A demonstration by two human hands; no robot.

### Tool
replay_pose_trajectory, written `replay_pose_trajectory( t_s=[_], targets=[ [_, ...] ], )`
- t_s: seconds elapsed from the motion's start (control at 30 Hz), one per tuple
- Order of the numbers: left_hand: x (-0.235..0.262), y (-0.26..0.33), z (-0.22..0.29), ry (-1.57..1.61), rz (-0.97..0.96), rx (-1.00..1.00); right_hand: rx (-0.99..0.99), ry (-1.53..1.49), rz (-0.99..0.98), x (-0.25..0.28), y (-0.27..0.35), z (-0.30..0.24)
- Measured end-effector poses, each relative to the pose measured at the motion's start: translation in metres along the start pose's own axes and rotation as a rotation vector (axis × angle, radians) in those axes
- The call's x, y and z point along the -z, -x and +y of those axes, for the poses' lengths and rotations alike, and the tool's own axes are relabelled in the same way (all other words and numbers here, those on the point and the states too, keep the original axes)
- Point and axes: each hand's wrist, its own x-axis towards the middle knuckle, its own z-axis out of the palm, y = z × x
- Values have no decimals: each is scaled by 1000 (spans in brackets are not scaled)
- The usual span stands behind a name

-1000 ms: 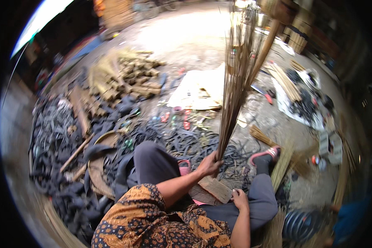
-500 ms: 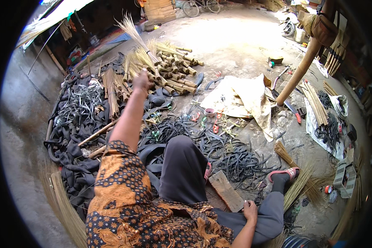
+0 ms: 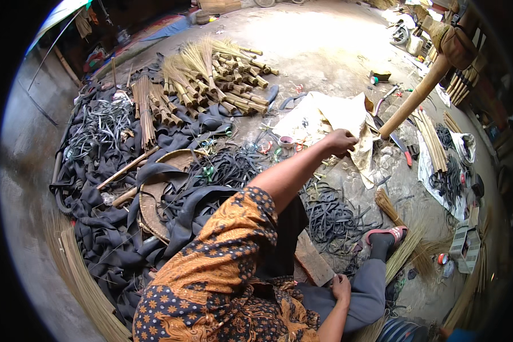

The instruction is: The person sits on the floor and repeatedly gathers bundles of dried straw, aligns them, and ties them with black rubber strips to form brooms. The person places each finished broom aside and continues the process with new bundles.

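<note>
My left arm reaches across my body, its left hand (image 3: 341, 142) above the ground beside the pale sheet (image 3: 339, 111). Its fingers are curled and nothing shows in them. Low in front of me, my right hand (image 3: 341, 288) rests by my leg at the near end of a wooden block (image 3: 312, 259). Those fingers are bent closed; whatever they hold, if anything, is hidden. A pile of tied straw broom bundles (image 3: 228, 80) lies at the far left, pale bristles fanned on top. One more bound bundle (image 3: 389, 206) lies near my right foot.
Black rubber strips (image 3: 333, 214) lie tangled ahead, with wider black rubber sheets (image 3: 102, 228) heaped at left. A round woven tray (image 3: 153, 208) sits among them. A wooden post (image 3: 416, 94) rises at right, near a red-handled blade (image 3: 403, 149) and a grey plastic basket (image 3: 466, 247).
My left hand has swung right and nearer, from the broom pile to beside the pale sheet. The bundle that stood tilted up there now lies on the pile. My right hand stays put.
</note>
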Motion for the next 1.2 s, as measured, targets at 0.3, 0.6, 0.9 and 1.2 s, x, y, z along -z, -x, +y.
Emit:
replay_pose_trajectory(
  t_s=[0.3, 0.6, 0.9, 1.2],
  targets=[
    [-53, -31, -87, -650, -426, 222, 48, 118, 76, 2, 6, 8],
    [-1, -39, -112, -194, -468, 317, 89, -476, 290, 40, 69, -78],
    [-17, -80, -93, -444, -582, 377, -105, -481, 1169, 114, 234, -13],
    [-73, -99, -95, -571, -579, 427, -1120, -345, 1750, 56, 456, 97]
  ],
)
